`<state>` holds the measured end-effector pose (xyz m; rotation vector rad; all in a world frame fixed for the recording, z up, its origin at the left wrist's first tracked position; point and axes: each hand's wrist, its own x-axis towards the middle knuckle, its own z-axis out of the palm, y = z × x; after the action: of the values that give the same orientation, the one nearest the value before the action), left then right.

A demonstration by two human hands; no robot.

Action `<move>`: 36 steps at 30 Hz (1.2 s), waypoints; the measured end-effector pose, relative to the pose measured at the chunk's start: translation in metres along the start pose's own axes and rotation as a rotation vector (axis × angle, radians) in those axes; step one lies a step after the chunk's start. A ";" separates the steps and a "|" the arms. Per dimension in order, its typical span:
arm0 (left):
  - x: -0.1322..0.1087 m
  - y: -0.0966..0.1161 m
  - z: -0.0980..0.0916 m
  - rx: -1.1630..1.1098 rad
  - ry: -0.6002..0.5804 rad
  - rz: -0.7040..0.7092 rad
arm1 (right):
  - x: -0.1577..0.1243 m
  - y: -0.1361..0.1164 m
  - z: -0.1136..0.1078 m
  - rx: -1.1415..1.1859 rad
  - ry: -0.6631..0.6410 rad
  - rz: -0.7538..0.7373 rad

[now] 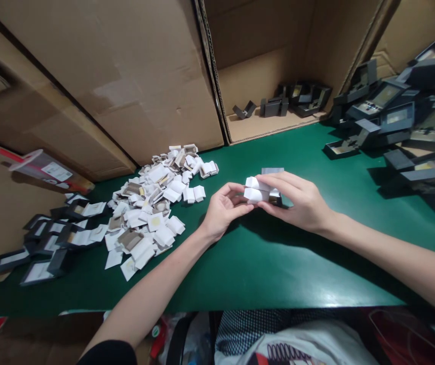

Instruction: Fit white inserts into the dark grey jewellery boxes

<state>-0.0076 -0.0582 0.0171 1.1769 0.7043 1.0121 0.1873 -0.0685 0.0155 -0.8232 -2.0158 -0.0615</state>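
Observation:
Above the green table, my left hand point(223, 210) is closed, its fingertips pinching the left end of a white folded card insert point(255, 194). My right hand point(304, 200) grips the same insert from the other side, thumb below and fingers on top. Just behind the right fingers shows a small dark hinged box point(273, 171), mostly hidden by that hand; I cannot tell whether it is held or rests on the table. Left of my hands lies a loose heap of similar white card inserts point(164, 190).
Open dark boxes with white linings point(55, 228) sit at the far left, beside a clear plastic tub point(52, 170). More dark boxes point(395, 114) are piled at the right. Several stand inside an open cardboard carton point(278, 56) at the back. Cardboard walls border the green table point(278, 268).

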 end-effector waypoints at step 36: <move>-0.016 -0.013 0.032 -0.109 0.342 -0.113 | 0.000 -0.027 0.015 0.194 0.014 -0.068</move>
<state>0.0168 -0.0868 0.0125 0.8678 0.9606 1.1540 0.1609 -0.0842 0.0145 -0.6302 -2.0001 0.0892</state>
